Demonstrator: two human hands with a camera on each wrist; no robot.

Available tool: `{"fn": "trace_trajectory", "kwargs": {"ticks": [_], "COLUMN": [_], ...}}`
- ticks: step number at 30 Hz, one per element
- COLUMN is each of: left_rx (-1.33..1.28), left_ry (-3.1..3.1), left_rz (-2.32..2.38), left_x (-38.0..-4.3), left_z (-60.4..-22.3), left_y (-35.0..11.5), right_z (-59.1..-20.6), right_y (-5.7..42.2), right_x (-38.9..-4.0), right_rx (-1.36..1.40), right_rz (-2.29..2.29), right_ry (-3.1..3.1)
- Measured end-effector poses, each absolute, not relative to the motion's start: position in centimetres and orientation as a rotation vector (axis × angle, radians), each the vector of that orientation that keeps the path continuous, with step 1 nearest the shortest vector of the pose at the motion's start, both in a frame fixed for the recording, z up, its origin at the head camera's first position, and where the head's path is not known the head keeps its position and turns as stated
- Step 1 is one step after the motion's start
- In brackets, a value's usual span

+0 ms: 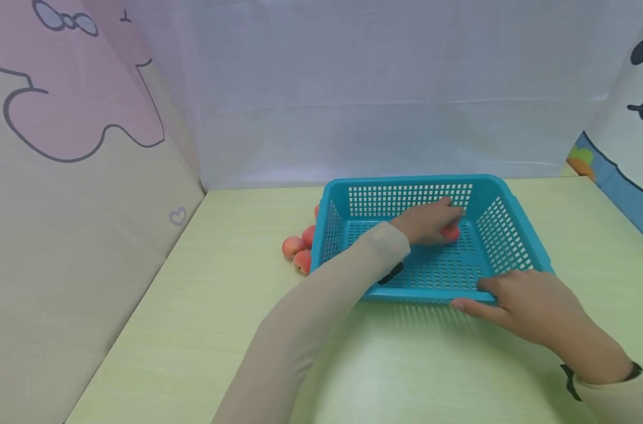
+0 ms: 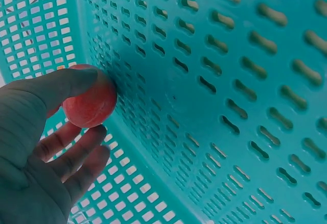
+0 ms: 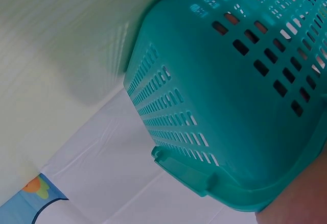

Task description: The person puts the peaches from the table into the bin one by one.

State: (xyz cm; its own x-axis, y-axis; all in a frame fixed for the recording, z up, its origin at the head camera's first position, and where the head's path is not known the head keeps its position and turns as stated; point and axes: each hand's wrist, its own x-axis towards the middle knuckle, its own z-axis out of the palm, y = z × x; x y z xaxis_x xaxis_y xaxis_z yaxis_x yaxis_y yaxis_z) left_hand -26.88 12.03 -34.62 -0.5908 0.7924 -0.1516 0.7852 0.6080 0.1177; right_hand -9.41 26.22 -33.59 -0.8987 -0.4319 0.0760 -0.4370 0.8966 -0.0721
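Inside the teal plastic basket (image 1: 523, 229), my left hand (image 1: 427, 222) holds a small round red fruit (image 1: 451, 232) that looks like a peach. In the left wrist view, the thumb of the left hand (image 2: 51, 132) lies over the peach (image 2: 92, 101), with fingers curled beneath it, close to the perforated basket floor (image 2: 189, 96). My right hand (image 1: 533, 303) grips the basket's near right rim, thumb outside and fingers over the edge. The right wrist view shows the basket's outer corner (image 3: 219, 96) and only a bit of the right hand (image 3: 299, 196).
Several more peaches (image 1: 293, 247) lie on the pale wooden table (image 1: 237, 259) against the basket's left side, partly hidden by it. A white sheet (image 1: 380, 118) hangs behind the table, and a cartoon-printed sheet (image 1: 115, 235) stands along the left.
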Motion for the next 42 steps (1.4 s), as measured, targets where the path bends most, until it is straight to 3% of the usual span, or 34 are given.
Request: {"fn": "trace_trajectory", "kwargs": {"ticks": [27,33,42], "left_rx": [1.306,1.381,1.614], "left_ry": [2.662,2.670,2.859], "left_rz": [-0.043,-0.022,-0.037], "left_x": [-26.2,-25.7,-22.2], "left_z": [-33.8,-31.2,-23.8], "left_y": [12.2,11.3,8.6], "right_z": [-33.4,-33.4,-33.4], "right_y": [26.0,26.0,26.0], "right_x": [-9.3,-9.4,-9.4], "right_rx": [0.663,0.665,0.667], "right_rz": [0.134,0.126,0.186], "right_ry": [-3.028,-3.025,-3.064]}}
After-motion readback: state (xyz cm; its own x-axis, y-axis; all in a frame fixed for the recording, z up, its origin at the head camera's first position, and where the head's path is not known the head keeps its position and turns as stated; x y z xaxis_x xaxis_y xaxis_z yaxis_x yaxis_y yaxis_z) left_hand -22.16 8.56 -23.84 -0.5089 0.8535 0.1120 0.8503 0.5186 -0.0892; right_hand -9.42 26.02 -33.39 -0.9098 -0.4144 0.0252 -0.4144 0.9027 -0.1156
